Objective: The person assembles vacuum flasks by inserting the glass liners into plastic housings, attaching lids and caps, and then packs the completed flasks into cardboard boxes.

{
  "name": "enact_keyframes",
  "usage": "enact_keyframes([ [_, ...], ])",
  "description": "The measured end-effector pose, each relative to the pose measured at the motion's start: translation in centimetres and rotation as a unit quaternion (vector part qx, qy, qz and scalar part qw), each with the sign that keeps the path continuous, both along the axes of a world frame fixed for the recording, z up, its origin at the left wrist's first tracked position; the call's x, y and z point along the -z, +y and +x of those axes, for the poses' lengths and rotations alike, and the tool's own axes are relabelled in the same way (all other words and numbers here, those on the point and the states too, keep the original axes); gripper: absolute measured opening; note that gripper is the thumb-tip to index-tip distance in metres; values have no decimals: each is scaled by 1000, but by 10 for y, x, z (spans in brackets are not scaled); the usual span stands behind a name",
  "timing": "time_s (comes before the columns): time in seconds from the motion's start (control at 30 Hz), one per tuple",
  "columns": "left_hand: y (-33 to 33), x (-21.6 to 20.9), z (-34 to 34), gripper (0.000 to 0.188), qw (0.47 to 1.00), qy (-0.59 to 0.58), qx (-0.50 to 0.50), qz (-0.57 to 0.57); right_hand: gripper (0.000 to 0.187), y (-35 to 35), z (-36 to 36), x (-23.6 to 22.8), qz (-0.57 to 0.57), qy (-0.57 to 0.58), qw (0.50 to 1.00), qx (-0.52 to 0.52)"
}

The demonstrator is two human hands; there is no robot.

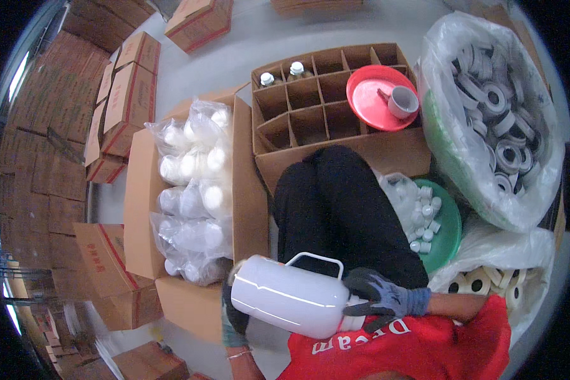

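A glossy white jug [291,296] with a loop handle lies tilted on its side above my lap, its neck end to the right. My left hand [234,315], in a dark glove, grips its base end; most of those fingers are behind the jug. At the neck, my right hand [386,296], in a grey-black glove, has its fingers closed round the white neck piece [353,315]. Whether that piece is a cap or the neck itself, I cannot make out.
An open carton [247,190] of bagged white bottles stands left. Ahead, a divided carton [335,149] holds two capped bottles and a red basin [367,95] with a cup [402,101]. Right are a green basin [448,234] of white caps and a bag [449,152] of grey rings.
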State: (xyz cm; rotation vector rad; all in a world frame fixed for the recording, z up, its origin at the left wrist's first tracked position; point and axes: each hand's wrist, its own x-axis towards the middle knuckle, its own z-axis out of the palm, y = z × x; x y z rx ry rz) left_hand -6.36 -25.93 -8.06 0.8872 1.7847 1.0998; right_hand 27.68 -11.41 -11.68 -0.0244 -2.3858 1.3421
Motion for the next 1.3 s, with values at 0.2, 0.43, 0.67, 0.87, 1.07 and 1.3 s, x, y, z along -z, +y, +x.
enact_keyframes([
  [0.2,-102,99,-28,68,975,128,23,-179,113,39,-90,-46,-161,165,972,-53],
  [0.43,-51,104,-28,71,943,283,150,-89,89,79,-127,-96,-128,194,972,-42],
  [0.67,-11,136,6,72,847,503,109,135,89,92,-121,-112,-115,226,963,92],
  [0.87,43,106,-26,66,887,420,194,-4,90,101,-112,-117,-111,227,953,167],
  [1.07,120,-48,-57,57,943,325,62,-19,98,89,-85,-79,-120,193,949,216],
  [1.3,237,-147,23,60,832,309,462,15,40,87,-5,-37,104,-161,977,99],
])
